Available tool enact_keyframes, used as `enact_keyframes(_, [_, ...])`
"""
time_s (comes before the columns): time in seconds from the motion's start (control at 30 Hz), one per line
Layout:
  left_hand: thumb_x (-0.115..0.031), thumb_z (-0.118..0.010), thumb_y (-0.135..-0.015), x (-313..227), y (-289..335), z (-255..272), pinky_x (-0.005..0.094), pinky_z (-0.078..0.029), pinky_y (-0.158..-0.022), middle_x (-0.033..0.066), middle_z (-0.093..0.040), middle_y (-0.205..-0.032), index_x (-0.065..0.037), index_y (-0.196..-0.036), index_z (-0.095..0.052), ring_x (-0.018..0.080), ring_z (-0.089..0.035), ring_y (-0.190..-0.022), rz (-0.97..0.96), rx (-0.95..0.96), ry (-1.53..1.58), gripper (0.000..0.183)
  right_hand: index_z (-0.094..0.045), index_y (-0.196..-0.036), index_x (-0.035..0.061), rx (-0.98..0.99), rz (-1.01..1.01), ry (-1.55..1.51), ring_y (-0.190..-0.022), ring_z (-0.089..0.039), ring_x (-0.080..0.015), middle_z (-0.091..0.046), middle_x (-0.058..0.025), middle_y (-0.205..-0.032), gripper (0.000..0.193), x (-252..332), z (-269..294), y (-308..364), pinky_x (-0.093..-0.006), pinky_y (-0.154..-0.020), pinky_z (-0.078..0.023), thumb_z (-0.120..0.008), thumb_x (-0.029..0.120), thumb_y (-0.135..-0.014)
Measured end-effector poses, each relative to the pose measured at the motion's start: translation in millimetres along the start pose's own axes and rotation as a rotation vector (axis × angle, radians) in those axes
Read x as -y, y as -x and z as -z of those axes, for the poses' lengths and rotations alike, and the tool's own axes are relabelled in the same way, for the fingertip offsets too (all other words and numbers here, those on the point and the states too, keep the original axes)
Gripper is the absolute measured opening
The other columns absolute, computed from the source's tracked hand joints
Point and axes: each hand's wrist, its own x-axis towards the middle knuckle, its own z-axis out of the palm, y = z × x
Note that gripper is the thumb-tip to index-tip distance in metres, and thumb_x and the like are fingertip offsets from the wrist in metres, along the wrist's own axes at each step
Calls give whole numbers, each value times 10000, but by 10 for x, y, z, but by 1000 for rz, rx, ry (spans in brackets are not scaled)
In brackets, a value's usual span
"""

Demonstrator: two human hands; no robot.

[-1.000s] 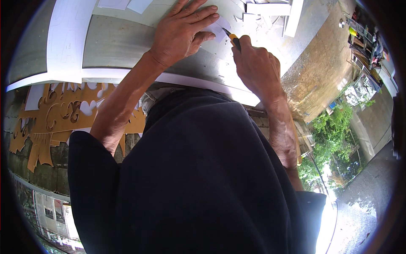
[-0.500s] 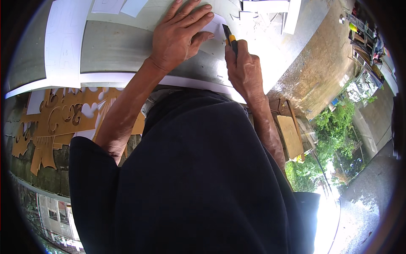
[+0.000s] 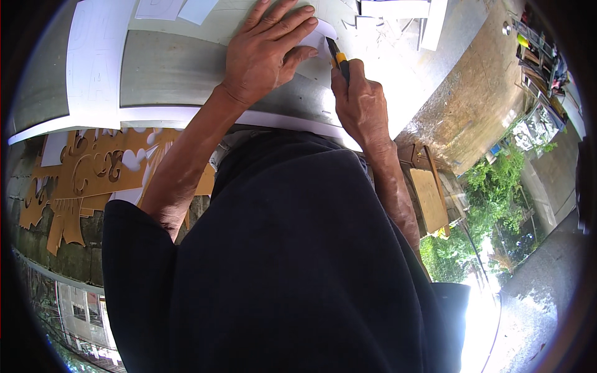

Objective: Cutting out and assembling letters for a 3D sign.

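Note:
A white sheet piece (image 3: 323, 31) with a rounded edge lies on the grey work table (image 3: 168, 74). My left hand (image 3: 264, 53) rests flat on it, fingers spread, partly covering it. In my right hand (image 3: 362, 99) is a utility knife (image 3: 339, 57) with a black and yellow body. Its tip points away from me and sits at the piece's right edge, just beyond my left thumb. Whether the blade touches the material is too small to tell.
A long white sheet with pencil lines (image 3: 93, 62) lies at the left. Smaller marked pieces (image 3: 158, 7) are at the far edge. White strips and offcuts (image 3: 398, 9) lie at the far right. Brown cut-out boards (image 3: 99, 171) are below the table's left side.
The knife tip has shifted slightly toward me along the piece's rounded edge. My left hand stays pressed on the piece.

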Motion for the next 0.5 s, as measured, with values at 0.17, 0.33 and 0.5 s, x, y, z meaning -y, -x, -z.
enact_keyframes(0.17, [-273,-742,-892,4,-4,12,533,-345,-1186,115,-677,-1323,-28,-1152,-745,325,-536,-1367,3,-4,21,357,-469,-980,20,-2,11,20,-590,-696,-411,-663,-194,-637,241,-23,-12,-4,-512,-548,-542,-547,238,-1048])
enact_keyframes(0.33, [-251,-754,-879,-16,-15,26,532,-339,-1191,118,-676,-1324,-20,-1149,-743,325,-533,-1370,3,-8,27,356,-474,-1026,37,-54,51,41,-572,-688,-416,-636,-201,-591,211,-26,-17,1,-511,-509,-514,-553,231,-1053])
enact_keyframes(0.5, [-255,-730,-901,-21,-14,41,532,-326,-1198,124,-665,-1341,-13,-1172,-731,326,-513,-1386,1,30,23,363,-469,-1005,19,-39,46,84,-602,-687,-446,-647,-222,-618,233,26,16,5,-538,-538,-519,-543,233,-1056])
